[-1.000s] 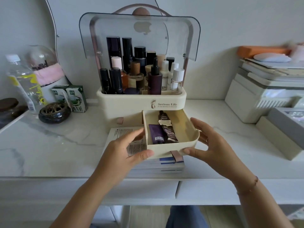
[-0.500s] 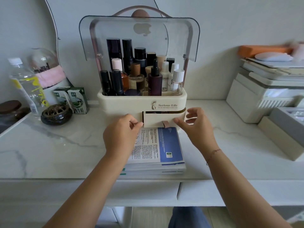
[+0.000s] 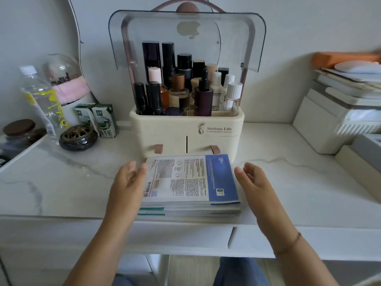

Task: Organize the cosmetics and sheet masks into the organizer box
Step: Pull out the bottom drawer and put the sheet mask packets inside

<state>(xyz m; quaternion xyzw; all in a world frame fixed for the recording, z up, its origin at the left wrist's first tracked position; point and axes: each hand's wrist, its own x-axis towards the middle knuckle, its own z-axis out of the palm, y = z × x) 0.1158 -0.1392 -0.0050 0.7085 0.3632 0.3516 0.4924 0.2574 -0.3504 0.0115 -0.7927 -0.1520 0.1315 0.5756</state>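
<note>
The cream organizer box stands at the back of the desk with its clear lid raised. Several cosmetic bottles stand upright in its top tray. Both lower drawers are pushed in, each with a brown pull tab. A stack of sheet masks lies flat in front of the box. My left hand is open at the stack's left edge, its fingertips touching it. My right hand is open just right of the stack, a small gap between them.
At the left stand a water bottle, two milk cartons, a dark round incense holder and a brown-lidded jar. White boxes and trays are stacked at the right. The desk's front edge runs just below the masks.
The right drawer, pulled out a second ago, has been pushed shut. Both hands have then drawn back from the drawer front to either side of the sheet mask stack.
</note>
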